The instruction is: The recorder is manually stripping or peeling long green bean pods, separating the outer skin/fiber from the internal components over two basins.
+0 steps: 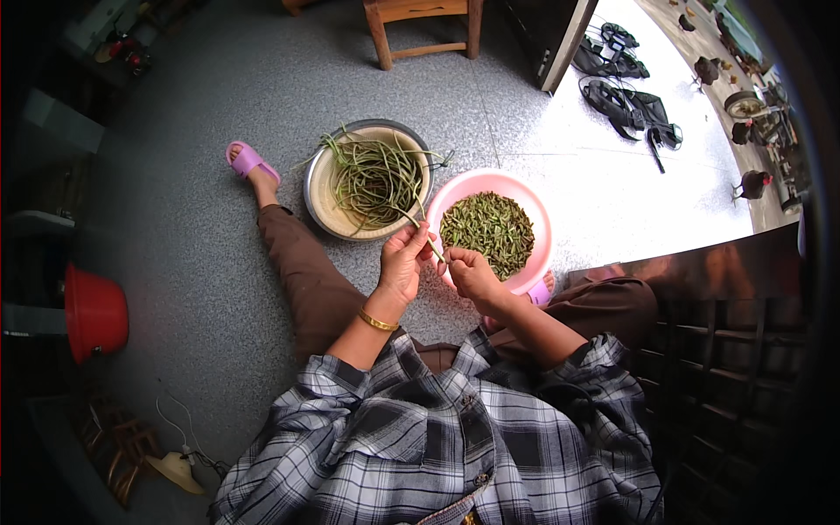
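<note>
A green yardlong bean (432, 247) runs between my two hands, its far part trailing back over the rim of a cream basin. My left hand (403, 262) grips it with thumb and fingers. At its near end, my right hand (469, 270) pinches the tip; the fingertips partly hide it. Long whole beans (377, 174) lie in a tangled coil in the cream basin (320, 197), which sits inside a metal-rimmed one. To the right, a pink plastic basin (543, 230) holds many short bean pieces (489, 230).
A wooden stool (430, 47) stands ahead on the speckled floor. Black strapped gear (630, 108) lies by the open door (567, 46), with chickens (753, 185) outside. A red bucket (96, 314) is at far left, a straw hat (176, 471) behind it. Dark latticed furniture (722, 354) flanks my right.
</note>
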Demonstrator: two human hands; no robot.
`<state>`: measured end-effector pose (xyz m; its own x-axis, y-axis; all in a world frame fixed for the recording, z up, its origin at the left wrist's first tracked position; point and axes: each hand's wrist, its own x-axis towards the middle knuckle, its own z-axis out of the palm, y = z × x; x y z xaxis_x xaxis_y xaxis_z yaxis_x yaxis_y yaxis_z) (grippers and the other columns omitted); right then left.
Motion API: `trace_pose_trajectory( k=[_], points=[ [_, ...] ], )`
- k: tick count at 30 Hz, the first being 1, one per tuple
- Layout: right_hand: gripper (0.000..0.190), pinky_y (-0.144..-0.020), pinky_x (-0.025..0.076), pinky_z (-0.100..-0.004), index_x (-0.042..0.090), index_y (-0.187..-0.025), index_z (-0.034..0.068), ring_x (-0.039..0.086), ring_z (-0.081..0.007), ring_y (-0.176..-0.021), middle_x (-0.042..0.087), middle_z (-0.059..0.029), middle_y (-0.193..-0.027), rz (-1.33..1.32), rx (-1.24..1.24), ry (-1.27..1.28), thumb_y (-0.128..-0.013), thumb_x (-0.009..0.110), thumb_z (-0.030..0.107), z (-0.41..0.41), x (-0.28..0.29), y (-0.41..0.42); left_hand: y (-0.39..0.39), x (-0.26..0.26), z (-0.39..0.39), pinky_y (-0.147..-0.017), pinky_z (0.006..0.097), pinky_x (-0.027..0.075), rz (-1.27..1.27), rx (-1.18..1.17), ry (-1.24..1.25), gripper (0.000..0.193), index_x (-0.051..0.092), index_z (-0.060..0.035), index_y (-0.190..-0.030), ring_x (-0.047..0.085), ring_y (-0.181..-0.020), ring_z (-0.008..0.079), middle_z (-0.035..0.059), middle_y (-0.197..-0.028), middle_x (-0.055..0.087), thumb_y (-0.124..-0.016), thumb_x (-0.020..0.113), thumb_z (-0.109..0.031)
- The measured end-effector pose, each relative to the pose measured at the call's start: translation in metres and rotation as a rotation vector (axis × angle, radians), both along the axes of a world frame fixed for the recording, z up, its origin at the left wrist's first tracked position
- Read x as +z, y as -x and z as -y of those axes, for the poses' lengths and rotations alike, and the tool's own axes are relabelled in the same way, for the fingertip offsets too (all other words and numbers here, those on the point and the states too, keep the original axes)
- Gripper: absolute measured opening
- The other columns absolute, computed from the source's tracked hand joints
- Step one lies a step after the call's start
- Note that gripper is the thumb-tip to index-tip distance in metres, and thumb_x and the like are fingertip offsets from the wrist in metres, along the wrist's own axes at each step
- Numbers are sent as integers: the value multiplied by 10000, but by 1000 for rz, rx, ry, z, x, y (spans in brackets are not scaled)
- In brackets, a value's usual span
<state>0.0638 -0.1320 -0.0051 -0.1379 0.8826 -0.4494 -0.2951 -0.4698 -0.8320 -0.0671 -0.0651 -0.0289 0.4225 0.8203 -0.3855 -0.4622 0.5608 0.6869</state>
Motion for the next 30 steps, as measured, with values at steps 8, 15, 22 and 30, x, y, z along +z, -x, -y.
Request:
trace_pose_trajectory(
  k=[8, 15, 22, 30],
  points=[
    [193, -453, 343, -194, 522, -922, 56, 443, -68, -530, 495, -6, -691, -303, -26, 98, -820, 361, 87, -4, 4, -5, 4, 2, 1, -562, 180, 416, -51, -61, -40, 101, 558, -61, -898, 514, -626, 77, 27, -759, 585, -824, 566, -131],
    [178, -409, 228, -190, 527, -959, 68, 293, -44, -449, 369, 51, -581, -207, 89, 46, -848, 403, 133, -4, 8, -4, 0, 9, 0, -530, 179, 378, -46, -98, -72, 134, 552, -52, -928, 503, -619, 85, 37, -779, 580, -822, 567, -133],
    [166, -378, 204, -188, 524, -897, 76, 263, -38, -405, 348, 64, -537, -27, 86, -15, -817, 380, 97, -1, 7, 2, 6, 9, -2, -524, 183, 407, 34, -35, 87, 139, 582, -57, -917, 481, -580, 62, 24, -803, 582, -840, 550, -169],
    [171, -353, 222, -191, 524, -794, 77, 303, -45, -383, 412, 39, -517, 199, 66, -64, -785, 353, 65, -2, -6, -1, -1, -1, 0, -569, 201, 429, -12, 18, 27, 129, 568, -78, -931, 504, -618, 75, 14, -783, 585, -819, 575, -142]
  ],
)
